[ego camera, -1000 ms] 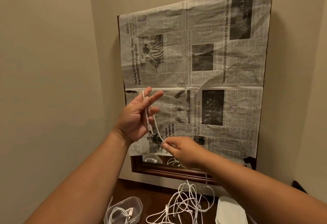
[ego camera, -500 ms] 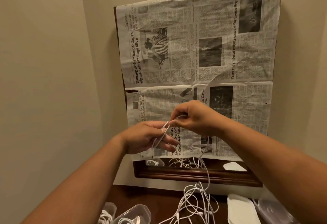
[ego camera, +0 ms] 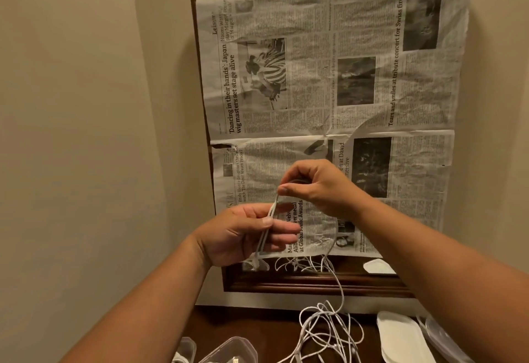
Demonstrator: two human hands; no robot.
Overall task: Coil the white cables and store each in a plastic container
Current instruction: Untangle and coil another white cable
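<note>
My left hand (ego camera: pixel 246 233) pinches a folded white cable (ego camera: pixel 266 229) between thumb and fingers; its plug end hangs just below the hand. My right hand (ego camera: pixel 312 185), a little above and to the right, pinches the top bend of the same cable. From there the cable runs down to a tangled pile of white cables (ego camera: pixel 323 331) on the dark wooden table. Clear plastic containers (ego camera: pixel 229 351) sit at the bottom edge, left of the pile; one has a cable inside.
White container lids (ego camera: pixel 400 337) lie to the right of the pile. A wooden-framed mirror covered with newspaper (ego camera: pixel 329 82) leans against the wall behind the table; its bare lower strip (ego camera: pixel 315 269) reflects the cables. Beige walls close in on the left and right.
My left hand went from open palm to pinching the cable. My right hand rose from below the left to above it, laying a loop. The view tilted down slightly.
</note>
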